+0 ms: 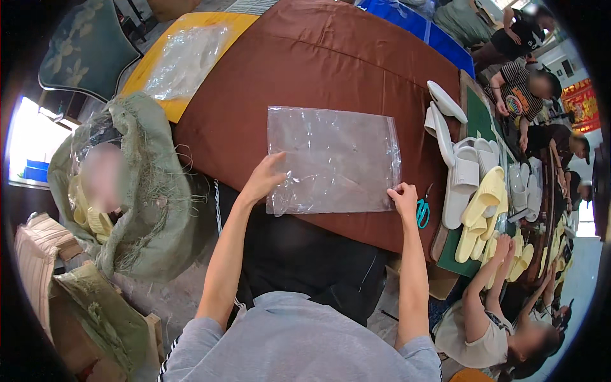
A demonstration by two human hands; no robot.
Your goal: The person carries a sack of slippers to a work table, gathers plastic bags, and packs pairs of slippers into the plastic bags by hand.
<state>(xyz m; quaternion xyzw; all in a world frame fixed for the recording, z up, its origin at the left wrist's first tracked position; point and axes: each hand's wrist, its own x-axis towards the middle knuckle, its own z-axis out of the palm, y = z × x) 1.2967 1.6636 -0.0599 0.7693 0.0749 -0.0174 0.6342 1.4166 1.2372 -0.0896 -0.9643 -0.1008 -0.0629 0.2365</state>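
A flat transparent plastic bag (334, 159) lies on the brown cloth-covered table (305, 70) in front of me. My left hand (264, 179) rests at the bag's left edge, its fingers apart and touching the film. At the lower right corner, my right hand (404, 196) pinches the bag's edge between thumb and fingers. Just right of that hand lies a pair of scissors with teal handles (422, 213). What, if anything, is inside the bag does not show; it looks flat.
White slippers (452, 175) and yellow slippers (478, 207) lie in rows on the green board at the right. More transparent bags (188, 60) rest on yellow cloth at the far left. A woven sack (153, 191) holding yellow slippers stands left. Several people work along the right.
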